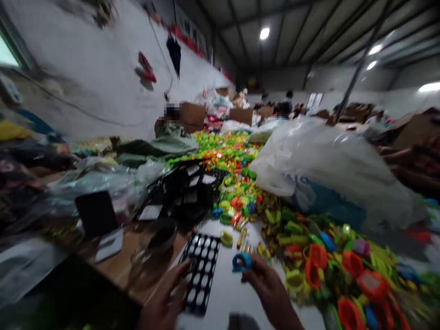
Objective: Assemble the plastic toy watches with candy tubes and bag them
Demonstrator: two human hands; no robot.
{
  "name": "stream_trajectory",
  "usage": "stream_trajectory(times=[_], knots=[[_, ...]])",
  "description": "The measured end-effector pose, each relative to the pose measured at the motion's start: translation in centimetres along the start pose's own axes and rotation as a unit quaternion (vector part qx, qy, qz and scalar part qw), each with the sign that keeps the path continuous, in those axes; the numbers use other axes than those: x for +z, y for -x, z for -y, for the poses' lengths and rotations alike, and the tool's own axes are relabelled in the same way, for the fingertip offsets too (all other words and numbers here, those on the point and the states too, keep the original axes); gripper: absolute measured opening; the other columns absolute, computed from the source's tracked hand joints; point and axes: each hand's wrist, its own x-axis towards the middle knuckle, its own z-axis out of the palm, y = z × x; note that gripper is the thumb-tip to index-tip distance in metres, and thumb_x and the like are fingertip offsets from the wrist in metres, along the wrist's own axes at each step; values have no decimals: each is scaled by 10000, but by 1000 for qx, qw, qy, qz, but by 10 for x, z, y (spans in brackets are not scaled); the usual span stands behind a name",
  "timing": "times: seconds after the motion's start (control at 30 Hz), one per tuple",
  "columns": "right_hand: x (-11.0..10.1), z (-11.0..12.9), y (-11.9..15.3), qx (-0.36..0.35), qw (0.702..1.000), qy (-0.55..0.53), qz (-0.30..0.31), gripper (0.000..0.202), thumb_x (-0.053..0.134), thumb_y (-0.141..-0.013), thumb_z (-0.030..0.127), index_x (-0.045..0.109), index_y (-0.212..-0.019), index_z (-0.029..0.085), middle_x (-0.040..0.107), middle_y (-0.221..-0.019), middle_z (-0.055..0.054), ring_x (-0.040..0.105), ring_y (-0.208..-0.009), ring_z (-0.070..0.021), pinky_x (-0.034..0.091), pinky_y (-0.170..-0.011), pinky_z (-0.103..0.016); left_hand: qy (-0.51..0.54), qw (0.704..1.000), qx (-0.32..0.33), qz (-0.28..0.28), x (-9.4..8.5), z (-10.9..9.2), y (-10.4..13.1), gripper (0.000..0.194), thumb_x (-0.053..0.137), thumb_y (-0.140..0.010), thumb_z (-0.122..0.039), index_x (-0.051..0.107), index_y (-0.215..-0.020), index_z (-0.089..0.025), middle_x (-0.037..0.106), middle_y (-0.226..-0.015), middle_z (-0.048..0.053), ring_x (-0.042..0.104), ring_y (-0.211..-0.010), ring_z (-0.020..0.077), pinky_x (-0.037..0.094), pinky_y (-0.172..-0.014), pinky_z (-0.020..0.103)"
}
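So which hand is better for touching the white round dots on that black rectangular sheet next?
Probably the left hand: its fingers are by the left edge of the sheet; the right hand holds a blue plastic ring-shaped piece.

"Where could a hand pass?"
"Over the white tabletop point(227, 293), between the black tray point(211, 274) and the right hand point(264, 278) with its blue ring point(247, 260)."
"Rightward?"
"The heap point(318, 256) blocks, a bag point(326, 156) beyond."
"Leftward?"
"The left hand point(170, 291); past it, a cup point(161, 236)."

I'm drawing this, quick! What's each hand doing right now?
Left hand: at the edge of a black sheet with pale dots; whether it grips can't be told.
Right hand: closed, holding a blue ring-shaped piece.
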Motion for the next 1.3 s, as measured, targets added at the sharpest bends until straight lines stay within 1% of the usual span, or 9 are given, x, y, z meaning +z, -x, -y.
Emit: stream_trajectory(times=[0.13, 0.27, 0.37, 0.57, 0.73, 0.87, 0.97, 1.03, 1.3], knots=[[-7, 6, 19, -48, 997, 57, -33, 209, 525, -907, 265, 646, -1076, 278, 592, -1147, -66, 561, -1102, -197, 485, -948, -342, 125, 972, -37, 194, 60, -30, 35, 454, 578, -835, -446, 562, -1242, -245, 607, -1291, 85, 582, -1162, 244, 488, -983, 384], [-12, 0, 31, -63, 990, 109, -60, 263, 471, -927, 208, 615, -1133, 285, 557, -1179, -78, 544, -1131, -188, 484, -960, -353, 260, 931, -133, 220, 101, -41, 35, 424, 597, -841, -398, 526, -1223, -228, 619, -1247, 70, 585, -1146, 203, 460, -1010, 348], [-12, -8, 39, 14, 994, 76, -79, 307, 469, -935, 269, 512, -1239, 274, 561, -1221, -85, 620, -1010, -175, 546, -838, -321, 287, 915, -161, 232, 99, -26, 33, 403, 605, -841, -382, 519, -1209, -240, 616, -1236, 53, 572, -1155, 193, 456, -1005, 333], [-4, -16, 35, 207, 978, -33, -8, 299, 486, -917, 437, 503, -1121, 220, 596, -861, 0, 581, -529, -93, 513, -542, -245, 85, 974, -67, 199, 88, 12, 39, 392, 615, -830, -327, 518, -1203, -255, 576, -1228, 77, 561, -1135, 223, 449, -1000, 410], [-9, -27, 30, 96, 991, 92, -3, 117, 519, -903, 280, 564, -987, 211, 612, -890, -28, 605, -768, -146, 512, -695, -274, 41, 981, 42, 183, 96, 13, 49, 434, 575, -820, -197, 498, -1245, -237, 503, -1296, 112, 478, -1234, 231, 386, -1067, 422], [-25, -32, 40, -57, 978, 200, -4, 289, 454, -904, 111, 560, -1145, 232, 613, -1033, -67, 593, -963, -159, 502, -813, -279, 196, 929, -147, 279, 95, -1, 45, 390, 566, -853, -414, 538, -1181, -205, 611, -1161, 111, 594, -1045, 220, 487, -908, 364], [-27, -31, 48, -112, 964, 240, 22, 355, 456, -913, 101, 548, -1213, 267, 617, -1066, -63, 595, -957, -147, 509, -781, -254, 323, 804, -320, 384, 96, -9, 41, 405, 466, -888, -509, 617, -1022, -159, 678, -915, 87, 643, -805, 193, 515, -696, 311], [-24, -31, 50, -113, 961, 252, 26, 338, 458, -917, 119, 552, -1207, 267, 614, -1071, -66, 592, -963, -156, 512, -780, -264, 371, 746, -367, 413, 98, -10, 42, 390, 510, -864, -506, 639, -891, -139, 652, -748, 45, 611, -643, 156, 475, -584, 272], [-28, -24, 70, 142, 980, 131, -38, 174, 503, -915, 331, 538, -1039, 215, 583, -987, -56, 603, -901, -169, 502, -805, -309, 293, 799, -432, 300, 95, -2, 50, 229, 663, -751, -348, 671, -878, -158, 643, -723, -5, 538, -630, 93, 420, -601, 199]])
